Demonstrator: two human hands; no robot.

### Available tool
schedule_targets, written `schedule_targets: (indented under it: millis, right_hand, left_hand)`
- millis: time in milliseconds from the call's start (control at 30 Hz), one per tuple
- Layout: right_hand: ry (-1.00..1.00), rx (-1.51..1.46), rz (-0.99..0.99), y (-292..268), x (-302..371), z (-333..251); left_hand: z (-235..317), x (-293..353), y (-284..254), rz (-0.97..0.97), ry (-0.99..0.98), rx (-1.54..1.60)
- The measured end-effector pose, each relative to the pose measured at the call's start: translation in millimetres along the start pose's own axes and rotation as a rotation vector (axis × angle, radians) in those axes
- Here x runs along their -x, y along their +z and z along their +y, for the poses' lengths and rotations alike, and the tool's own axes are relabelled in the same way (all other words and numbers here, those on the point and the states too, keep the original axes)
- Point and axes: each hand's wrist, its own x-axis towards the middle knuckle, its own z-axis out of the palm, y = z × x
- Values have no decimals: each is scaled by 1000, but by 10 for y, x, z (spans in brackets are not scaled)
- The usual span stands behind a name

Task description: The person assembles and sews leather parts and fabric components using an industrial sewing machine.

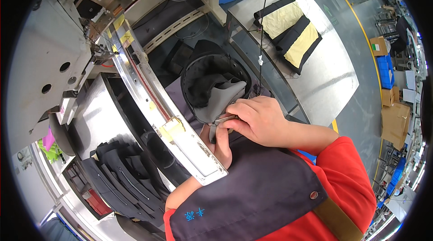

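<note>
A black and grey fabric piece (225,94), curled into a rounded, open shape, lies against my apron in front of me. At its near edge the fingers of my left hand (221,147) are closed in a pinch on the grey fabric, partly hidden by the machine's long metal arm (155,105). My right hand (259,121) meets it there, thumb and fingers closed on a slim metal tool (227,118) that looks like thread snips. Its tip is at the fabric edge between the two hands; most of the tool is covered by my fingers.
Sewing machinery (49,56) fills the left, its metal arm reaching close to my left wrist. Dark cut pieces with zippers (131,180) are stacked at lower left. A metal table (331,78) at the right bears black and yellow fabric pieces (293,31). A thin cord (261,38) hangs beyond my hands.
</note>
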Motion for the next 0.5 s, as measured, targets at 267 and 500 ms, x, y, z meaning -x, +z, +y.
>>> schedule_targets:
  millis: [267,500]
  right_hand:
    - [-11,33,15,-4,5,-10]
    - [-68,23,-29,-54,6,54]
  left_hand:
    - [-14,6,69,111,129,45]
    - [-48,24,62,64,73,15]
